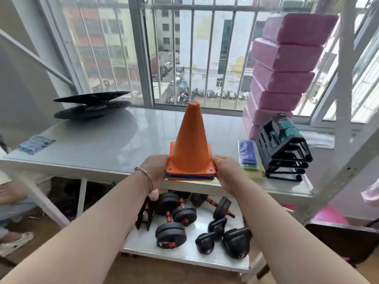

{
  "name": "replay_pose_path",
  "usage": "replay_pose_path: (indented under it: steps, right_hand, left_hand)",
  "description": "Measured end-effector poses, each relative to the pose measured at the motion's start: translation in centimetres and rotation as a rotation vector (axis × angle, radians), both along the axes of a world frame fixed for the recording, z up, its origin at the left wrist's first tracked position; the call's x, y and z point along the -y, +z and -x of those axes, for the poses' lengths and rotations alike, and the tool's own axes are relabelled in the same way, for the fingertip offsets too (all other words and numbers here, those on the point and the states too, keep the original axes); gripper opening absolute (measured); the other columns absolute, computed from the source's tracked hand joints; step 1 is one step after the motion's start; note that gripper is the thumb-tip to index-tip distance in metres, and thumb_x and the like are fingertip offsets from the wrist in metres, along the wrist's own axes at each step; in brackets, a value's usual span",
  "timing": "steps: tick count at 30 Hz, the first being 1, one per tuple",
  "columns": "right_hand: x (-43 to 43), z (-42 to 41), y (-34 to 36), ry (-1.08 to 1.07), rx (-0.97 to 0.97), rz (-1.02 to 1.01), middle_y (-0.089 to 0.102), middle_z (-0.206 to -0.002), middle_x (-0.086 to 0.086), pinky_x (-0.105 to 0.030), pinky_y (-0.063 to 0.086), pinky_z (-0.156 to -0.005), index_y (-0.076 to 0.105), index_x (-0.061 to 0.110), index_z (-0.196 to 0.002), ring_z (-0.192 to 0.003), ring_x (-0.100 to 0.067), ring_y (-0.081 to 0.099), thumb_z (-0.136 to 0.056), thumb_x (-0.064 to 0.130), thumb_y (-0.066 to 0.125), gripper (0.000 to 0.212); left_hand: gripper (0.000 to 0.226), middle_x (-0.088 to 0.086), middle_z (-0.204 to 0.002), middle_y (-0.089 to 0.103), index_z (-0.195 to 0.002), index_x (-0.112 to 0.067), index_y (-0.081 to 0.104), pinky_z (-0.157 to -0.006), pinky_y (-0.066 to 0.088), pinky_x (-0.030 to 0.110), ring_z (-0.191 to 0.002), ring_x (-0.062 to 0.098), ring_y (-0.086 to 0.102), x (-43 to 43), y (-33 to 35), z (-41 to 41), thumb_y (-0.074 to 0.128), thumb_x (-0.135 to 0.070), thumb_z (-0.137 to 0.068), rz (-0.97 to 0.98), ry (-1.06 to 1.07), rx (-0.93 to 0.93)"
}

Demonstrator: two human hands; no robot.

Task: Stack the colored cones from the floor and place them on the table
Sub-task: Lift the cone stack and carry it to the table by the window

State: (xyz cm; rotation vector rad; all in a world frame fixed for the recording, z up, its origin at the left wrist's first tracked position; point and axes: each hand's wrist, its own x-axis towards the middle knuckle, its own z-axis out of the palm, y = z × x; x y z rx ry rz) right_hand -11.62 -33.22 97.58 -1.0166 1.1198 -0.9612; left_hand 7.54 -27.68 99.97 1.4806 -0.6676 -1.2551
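Note:
A stack of cones [191,144] with an orange cone on top stands upright at the front edge of the white table [106,144]. Blue, yellow and red base rims show beneath the orange base. My left hand [156,171] grips the stack's left base edge, and my right hand [226,171] grips the right base edge. Whether the stack rests on the table or hovers just above it is unclear.
Black discs [92,105] lie at the table's back left, a blue cloth [35,144] at the left. Pink foam blocks [285,66], a black rack [285,152] and coloured flat packs [249,156] crowd the right. Dumbbells and kettlebells [196,224] fill the lower shelf. A person's shoe [16,242] shows far left.

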Motion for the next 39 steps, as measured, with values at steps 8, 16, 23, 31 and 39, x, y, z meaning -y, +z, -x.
replay_pose_path:
  steps: [8, 16, 23, 31, 39]
  right_hand:
    - [3.9, -1.1, -0.5, 0.062, -0.034, 0.023, 0.059, -0.072, -0.012, -0.029, 0.036, -0.056, 0.069, 0.001, -0.086, -0.062, -0.02, 0.048, -0.096, 0.013, 0.055, 0.021]
    - [8.6, -4.2, -0.9, -0.067, -0.121, -0.019, 0.05, -0.077, -0.012, -0.038, 0.039, -0.07, 0.066, 0.013, -0.08, -0.074, -0.025, 0.045, -0.07, 0.024, 0.065, 0.015]
    - [12.9, -7.3, -1.7, -0.255, -0.122, -0.08, 0.055, -0.075, -0.012, -0.039, 0.041, -0.064, 0.064, 0.015, -0.085, -0.069, -0.023, 0.05, -0.042, 0.031, 0.07, 0.047]
    - [16.2, -8.9, -2.2, -0.358, -0.137, -0.023, 0.042, -0.076, -0.009, -0.039, 0.031, -0.064, 0.058, 0.017, -0.085, -0.071, -0.023, 0.035, -0.057, 0.027, 0.065, 0.03]
    - [22.1, -9.1, -3.5, -0.32, -0.224, -0.062, 0.039, -0.07, -0.011, -0.039, 0.032, -0.063, 0.054, 0.015, -0.073, -0.072, -0.024, 0.037, -0.055, 0.011, 0.056, 0.019]
  left_hand:
    - [0.013, 0.005, -0.063, 0.061, -0.076, -0.005, 0.063, -0.057, 0.05, 0.03, -0.047, 0.012, 0.057, 3.9, -0.2, -1.3, 0.056, -0.006, -0.086, -0.021, 0.029, 0.012]
    - [0.012, 0.004, -0.059, 0.062, -0.077, -0.004, 0.063, -0.052, 0.051, 0.027, -0.051, 0.015, 0.058, 9.6, -0.4, -4.3, 0.058, -0.007, -0.088, -0.013, -0.022, 0.0]
    - [0.019, 0.003, -0.067, 0.055, -0.074, -0.01, 0.058, -0.044, 0.048, 0.02, -0.05, 0.01, 0.056, 14.6, -0.8, -7.5, 0.052, -0.01, -0.092, -0.014, -0.145, 0.102]
    - [0.017, 0.007, -0.06, 0.057, -0.07, -0.007, 0.059, -0.048, 0.05, 0.026, -0.05, 0.017, 0.055, 18.7, -2.0, -9.0, 0.058, -0.007, -0.087, -0.029, -0.138, 0.054]
    - [0.021, 0.01, -0.062, 0.052, -0.068, -0.004, 0.053, -0.057, 0.054, 0.032, -0.05, 0.019, 0.054, 23.2, -2.5, -9.2, 0.052, -0.006, -0.089, -0.035, -0.131, 0.144]
